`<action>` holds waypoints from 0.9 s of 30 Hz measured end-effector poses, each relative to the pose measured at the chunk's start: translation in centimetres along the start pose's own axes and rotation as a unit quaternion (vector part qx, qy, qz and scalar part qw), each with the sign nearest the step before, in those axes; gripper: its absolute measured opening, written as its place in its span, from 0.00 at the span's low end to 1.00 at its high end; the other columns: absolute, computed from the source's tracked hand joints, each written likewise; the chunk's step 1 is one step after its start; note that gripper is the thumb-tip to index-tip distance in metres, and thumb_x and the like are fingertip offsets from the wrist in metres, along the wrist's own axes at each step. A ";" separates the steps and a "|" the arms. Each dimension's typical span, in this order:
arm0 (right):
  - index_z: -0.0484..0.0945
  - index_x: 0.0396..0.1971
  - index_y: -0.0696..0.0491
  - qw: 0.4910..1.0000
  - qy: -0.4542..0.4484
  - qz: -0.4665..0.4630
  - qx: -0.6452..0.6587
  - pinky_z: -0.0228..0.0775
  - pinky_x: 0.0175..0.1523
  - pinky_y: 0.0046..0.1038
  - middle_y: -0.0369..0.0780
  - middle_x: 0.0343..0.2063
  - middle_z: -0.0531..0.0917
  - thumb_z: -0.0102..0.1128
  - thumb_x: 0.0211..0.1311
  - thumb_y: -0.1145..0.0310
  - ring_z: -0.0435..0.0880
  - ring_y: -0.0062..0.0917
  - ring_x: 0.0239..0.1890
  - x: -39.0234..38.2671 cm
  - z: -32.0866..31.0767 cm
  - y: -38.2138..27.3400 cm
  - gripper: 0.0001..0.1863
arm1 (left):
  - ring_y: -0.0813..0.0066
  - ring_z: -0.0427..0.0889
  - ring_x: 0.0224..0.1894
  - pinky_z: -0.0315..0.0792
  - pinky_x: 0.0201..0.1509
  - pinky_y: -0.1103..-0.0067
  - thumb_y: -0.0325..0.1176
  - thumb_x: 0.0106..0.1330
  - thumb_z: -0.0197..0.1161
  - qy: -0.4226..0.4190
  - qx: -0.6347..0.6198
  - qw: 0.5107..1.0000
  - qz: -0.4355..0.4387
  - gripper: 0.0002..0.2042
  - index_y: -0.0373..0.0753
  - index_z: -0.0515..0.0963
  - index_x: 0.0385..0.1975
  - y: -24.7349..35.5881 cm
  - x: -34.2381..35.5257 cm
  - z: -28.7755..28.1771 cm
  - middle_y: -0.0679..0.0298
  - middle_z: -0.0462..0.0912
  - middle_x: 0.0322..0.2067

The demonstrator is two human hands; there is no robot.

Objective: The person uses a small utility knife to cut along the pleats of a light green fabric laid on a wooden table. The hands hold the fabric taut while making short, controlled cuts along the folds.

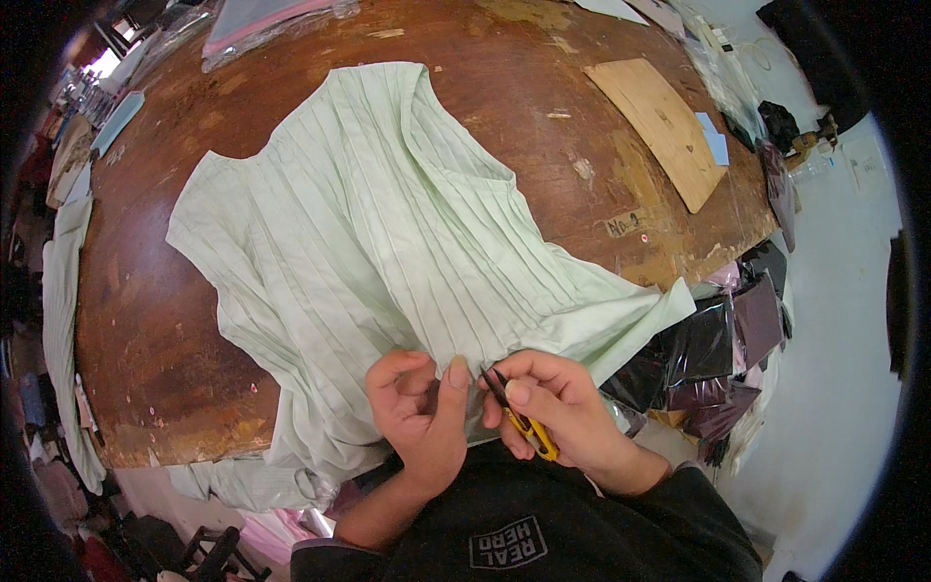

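A pale mint pleated sleeveless garment (349,213) lies spread over the worn wooden table, its lower edge drawn toward me. My left hand (417,417) is closed at that edge, thumb raised, pinching the fabric. Beside it, my right hand (562,417) grips small yellow thread snips (533,432), their dark blades pointing up to the cloth between my two thumbs. The tip of any thread there is too small to make out.
A wooden board (650,126) and blue slips (716,136) lie at the table's (543,87) right. Dark wrapped packets (698,339) pile beyond the near right edge. Another pale cloth (68,330) lies along the left edge; plastic-covered pink-edged material (252,24) sits at the back.
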State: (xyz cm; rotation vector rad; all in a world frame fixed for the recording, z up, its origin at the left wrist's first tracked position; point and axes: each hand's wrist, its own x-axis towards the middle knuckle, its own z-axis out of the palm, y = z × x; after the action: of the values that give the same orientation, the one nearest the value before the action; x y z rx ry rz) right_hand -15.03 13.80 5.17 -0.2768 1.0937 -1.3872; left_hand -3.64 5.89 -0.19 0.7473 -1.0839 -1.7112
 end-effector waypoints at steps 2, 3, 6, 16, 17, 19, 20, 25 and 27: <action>0.72 0.47 0.59 0.999 -0.003 -0.025 0.027 0.66 0.20 0.19 0.42 0.30 0.81 0.54 0.70 0.65 0.76 0.18 0.17 0.1 -0.1 0.5 0.13 | 0.88 0.66 0.28 0.59 0.28 0.89 0.17 0.64 0.60 0.007 -0.020 1.000 -0.006 0.18 0.39 0.62 0.48 -0.1 0.0 0.2 0.69 0.69 0.29; 0.72 0.47 0.59 0.999 0.000 -0.026 0.026 0.66 0.20 0.19 0.42 0.30 0.81 0.54 0.70 0.65 0.76 0.19 0.18 0.2 -0.2 0.6 0.13 | 0.88 0.67 0.29 0.60 0.28 0.88 0.17 0.64 0.60 0.013 -0.026 1.000 -0.007 0.18 0.39 0.62 0.48 -0.4 -0.1 0.3 0.69 0.69 0.30; 0.73 0.46 0.59 0.999 0.006 -0.038 0.017 0.67 0.22 0.20 0.43 0.30 0.81 0.54 0.70 0.64 0.76 0.20 0.18 0.4 -0.4 0.9 0.14 | 0.86 0.69 0.32 0.62 0.30 0.87 0.17 0.64 0.60 0.008 -0.058 0.998 -0.029 0.17 0.40 0.62 0.48 -0.5 -0.2 0.2 0.66 0.70 0.33; 0.73 0.46 0.58 0.991 0.004 -0.120 0.057 0.67 0.23 0.21 0.45 0.30 0.81 0.55 0.69 0.66 0.75 0.21 0.19 1.1 -0.4 2.8 0.13 | 0.78 0.75 0.28 0.67 0.21 0.82 0.22 0.67 0.57 0.012 -0.148 0.984 -0.101 0.15 0.44 0.60 0.47 0.6 0.1 1.2 0.62 0.76 0.37; 0.73 0.46 0.58 0.989 0.001 -0.130 0.073 0.67 0.22 0.20 0.44 0.30 0.81 0.54 0.69 0.68 0.75 0.20 0.19 1.2 -0.4 2.9 0.11 | 0.78 0.75 0.28 0.68 0.21 0.82 0.22 0.67 0.57 0.012 -0.154 0.983 -0.100 0.15 0.44 0.60 0.47 0.5 0.1 1.2 0.61 0.76 0.37; 0.73 0.46 0.58 0.989 0.005 -0.129 0.071 0.65 0.21 0.20 0.43 0.29 0.81 0.55 0.69 0.68 0.74 0.19 0.18 1.3 -0.4 3.0 0.11 | 0.77 0.75 0.28 0.68 0.21 0.82 0.22 0.67 0.57 0.012 -0.166 0.981 -0.097 0.15 0.44 0.60 0.46 0.2 0.0 1.2 0.61 0.76 0.37; 0.73 0.46 0.58 0.989 0.006 -0.129 0.070 0.64 0.21 0.20 0.43 0.29 0.81 0.55 0.69 0.68 0.73 0.19 0.18 1.3 -0.5 3.0 0.11 | 0.78 0.75 0.28 0.68 0.21 0.82 0.22 0.67 0.57 0.015 -0.164 0.982 -0.094 0.14 0.44 0.61 0.46 0.0 -0.1 1.2 0.61 0.76 0.37; 0.75 0.45 0.58 0.991 0.006 -0.107 0.085 0.62 0.20 0.19 0.42 0.27 0.81 0.55 0.69 0.69 0.72 0.18 0.17 1.4 -0.5 2.6 0.10 | 0.79 0.75 0.30 0.70 0.25 0.83 0.21 0.67 0.57 0.005 -0.181 0.981 -0.076 0.14 0.43 0.61 0.44 -0.1 0.0 1.2 0.63 0.76 0.36; 0.75 0.44 0.58 0.991 0.013 -0.106 0.078 0.61 0.20 0.19 0.41 0.27 0.81 0.55 0.69 0.69 0.72 0.17 0.17 1.4 -0.5 2.5 0.09 | 0.81 0.75 0.31 0.70 0.28 0.83 0.20 0.66 0.57 0.007 -0.192 0.978 -0.080 0.14 0.43 0.61 0.43 0.3 0.0 1.5 0.64 0.75 0.36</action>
State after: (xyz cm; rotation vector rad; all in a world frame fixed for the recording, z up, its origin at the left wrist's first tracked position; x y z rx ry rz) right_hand -14.01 13.38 2.47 -0.2677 0.9926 -1.6599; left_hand -4.83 6.31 0.73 0.6088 -0.6655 -1.9738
